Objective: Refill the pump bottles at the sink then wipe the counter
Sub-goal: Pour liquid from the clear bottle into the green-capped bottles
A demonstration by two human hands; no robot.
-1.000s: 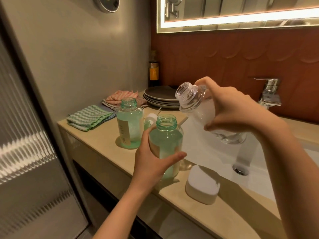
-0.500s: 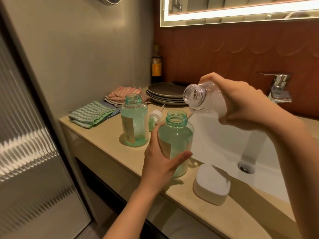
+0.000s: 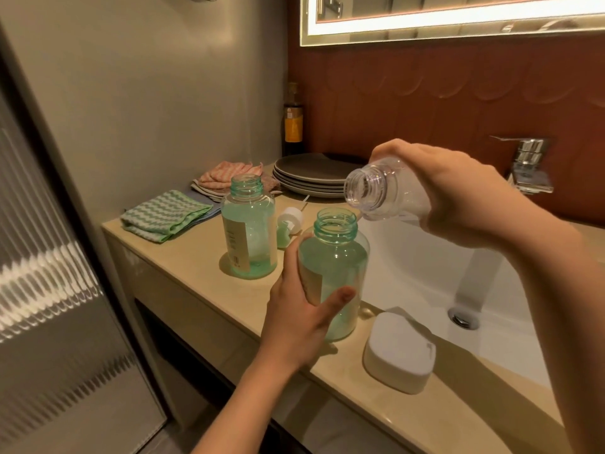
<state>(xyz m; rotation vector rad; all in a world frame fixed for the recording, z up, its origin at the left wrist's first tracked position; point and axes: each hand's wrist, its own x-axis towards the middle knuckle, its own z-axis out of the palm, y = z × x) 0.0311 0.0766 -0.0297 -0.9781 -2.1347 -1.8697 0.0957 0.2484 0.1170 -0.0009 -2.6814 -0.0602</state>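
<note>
The right hand (image 3: pixel 458 198), clamped on the clear bottle (image 3: pixel 383 188), has tipped it lower. Its mouth is now just above the near green bottle (image 3: pixel 334 267), which the left hand (image 3: pixel 301 319) grips on the counter (image 3: pixel 193 260) beside the sink (image 3: pixel 412 273). Pouring seems next.

Crowded at centre frame, open left of centre and at right.
Blocked mid-frame by the held green bottle (image 3: pixel 332 273) under the tilted clear bottle (image 3: pixel 383 191), with a second green bottle (image 3: pixel 248 231) and pump head (image 3: pixel 289 221) just left. Hemmed behind by stacked plates (image 3: pixel 311 178) and folded cloths (image 3: pixel 165 217). Passable over bare counter (image 3: pixel 196 257) and into the sink basin (image 3: pixel 419 273); narrowed at lower centre by a white box (image 3: pixel 397 350).
</note>
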